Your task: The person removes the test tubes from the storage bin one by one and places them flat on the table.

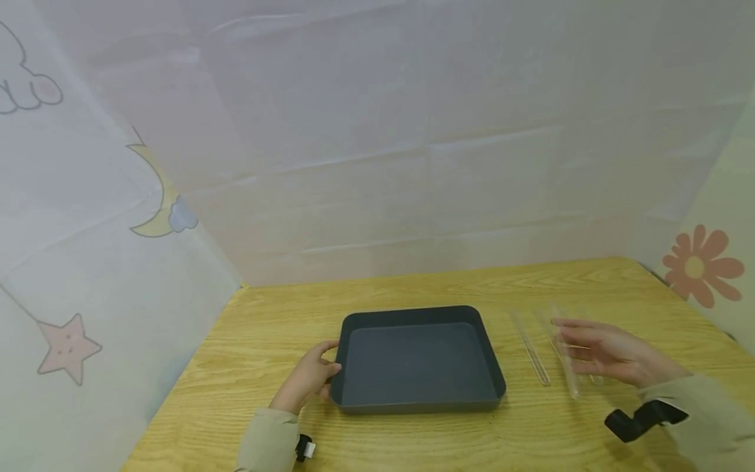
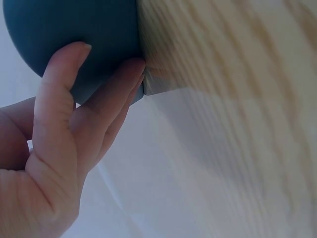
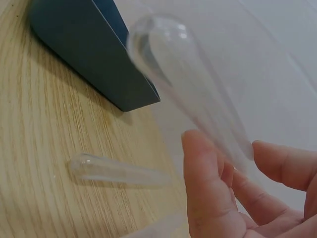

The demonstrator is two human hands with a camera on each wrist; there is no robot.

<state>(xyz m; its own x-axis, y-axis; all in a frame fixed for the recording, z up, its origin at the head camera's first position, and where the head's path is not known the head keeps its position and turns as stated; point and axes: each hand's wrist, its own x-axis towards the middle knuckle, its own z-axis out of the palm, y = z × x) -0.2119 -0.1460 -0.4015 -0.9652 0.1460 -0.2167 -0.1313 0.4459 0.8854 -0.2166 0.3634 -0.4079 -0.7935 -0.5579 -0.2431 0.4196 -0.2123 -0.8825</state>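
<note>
Big wooden desk (image 1: 413, 288), and sitting on it is one dark tray (image 1: 417, 396) with nothing inside, just bare bottom. The left hand (image 1: 307, 379) rests against the tray's left rim, fingers fairly straight, its grip not wrapped around anything. Two clear tubes total: one tube on the desk (image 1: 531, 357) just right of the tray, and one held tube (image 3: 198, 94) lifted in the right hand (image 1: 607, 354), grip lightly pinching its end. The head view barely shows the held one; the right wrist view shows its rounded tip clearly.
</note>
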